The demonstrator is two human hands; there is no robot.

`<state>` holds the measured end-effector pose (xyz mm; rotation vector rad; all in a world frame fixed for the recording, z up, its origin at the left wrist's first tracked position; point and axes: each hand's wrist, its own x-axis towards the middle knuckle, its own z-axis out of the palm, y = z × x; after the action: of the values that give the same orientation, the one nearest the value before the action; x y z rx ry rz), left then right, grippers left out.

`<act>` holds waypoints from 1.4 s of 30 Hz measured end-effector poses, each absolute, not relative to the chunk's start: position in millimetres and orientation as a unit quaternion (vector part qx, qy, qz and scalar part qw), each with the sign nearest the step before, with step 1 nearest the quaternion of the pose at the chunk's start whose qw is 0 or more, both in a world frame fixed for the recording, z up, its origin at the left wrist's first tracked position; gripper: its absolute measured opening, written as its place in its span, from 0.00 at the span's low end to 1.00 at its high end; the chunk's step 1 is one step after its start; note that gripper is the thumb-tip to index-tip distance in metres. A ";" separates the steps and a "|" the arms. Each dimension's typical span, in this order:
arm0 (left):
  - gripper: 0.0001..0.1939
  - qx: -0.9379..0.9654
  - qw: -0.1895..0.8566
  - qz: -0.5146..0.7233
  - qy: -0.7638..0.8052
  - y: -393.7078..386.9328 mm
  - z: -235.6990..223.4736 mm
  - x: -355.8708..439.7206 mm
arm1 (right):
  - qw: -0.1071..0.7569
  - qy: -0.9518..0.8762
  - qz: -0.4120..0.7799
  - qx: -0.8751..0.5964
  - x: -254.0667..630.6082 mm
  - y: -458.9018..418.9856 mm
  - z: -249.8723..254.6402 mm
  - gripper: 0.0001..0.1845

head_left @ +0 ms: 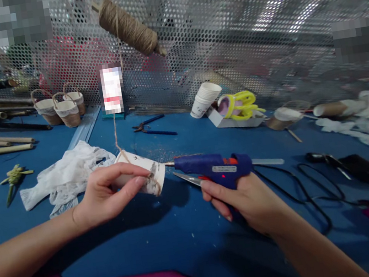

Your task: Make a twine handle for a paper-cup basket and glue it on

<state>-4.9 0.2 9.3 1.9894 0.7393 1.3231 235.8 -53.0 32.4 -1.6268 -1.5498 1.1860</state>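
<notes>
My left hand [109, 191] grips a white paper cup [150, 166] tipped on its side, fingertips pressing twine against it near the rim. The twine [116, 132] runs up from the cup toward a large spool [128, 26] on the mesh wall. In my right hand [234, 195] is a blue glue gun [213, 166] with a red light lit, its nozzle at the cup's rim; whether it touches, I cannot tell. Scissors [188, 179] also sit in the right hand, blades pointing left below the gun's nozzle.
White lace [71, 171] lies left of the cup. Behind are pliers [155, 126], stacked paper cups [204, 99], a small box [237, 119] with yellow items, and several little baskets [68, 113]. A black cord [313, 198] loops at right; sticks [2, 150] lie far left.
</notes>
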 end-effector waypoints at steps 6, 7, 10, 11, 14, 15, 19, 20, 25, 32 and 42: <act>0.06 0.741 0.335 0.491 0.313 0.3 8.5 -5.1 | 0.359 -0.508 0.476 -0.622 243.5 -40.7 33.9 0.11; 0.05 0.738 0.343 0.490 0.313 0.4 8.3 -4.8 | 0.373 -0.492 0.462 -0.637 246.6 -36.9 32.8 0.11; 0.05 0.733 0.362 0.486 0.310 0.9 7.8 -3.2 | 0.388 -0.462 0.396 -0.693 258.8 -22.0 24.2 0.13; 0.05 0.733 0.363 0.486 0.308 1.0 7.5 -2.7 | 0.379 -0.467 0.370 -0.708 262.8 -16.3 20.3 0.13; 0.05 0.743 0.348 0.488 0.298 0.7 6.8 -1.6 | 0.356 -0.489 0.302 -0.737 270.0 0.3 10.9 0.13; 0.05 0.749 0.339 0.489 0.292 0.4 6.6 -1.4 | 0.352 -0.493 0.295 -0.739 270.5 5.2 9.4 0.12; 0.06 0.774 0.309 0.490 0.256 -0.3 4.8 -0.9 | 0.323 -0.510 0.274 -0.749 269.1 21.7 9.8 0.12; 0.06 0.779 0.304 0.490 0.248 -0.3 4.1 -0.8 | 0.312 -0.515 0.257 -0.756 269.3 25.2 10.0 0.13; 0.08 0.794 0.285 0.492 0.217 -1.4 -0.2 -0.7 | 0.281 -0.537 0.163 -0.779 270.1 36.7 7.3 0.20; 0.08 0.795 0.306 0.474 0.224 -6.2 -1.5 -0.7 | 0.270 -0.627 0.197 -0.703 223.6 14.5 29.9 0.15; 0.06 0.791 0.345 0.452 0.225 -10.3 -0.2 -1.3 | 0.432 -0.491 0.605 -0.454 166.1 -9.7 38.3 0.10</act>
<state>-1.3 -10.3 -0.2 2.0549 0.5837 1.1741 166.1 -9.7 38.3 -1.1326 -1.2232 1.5075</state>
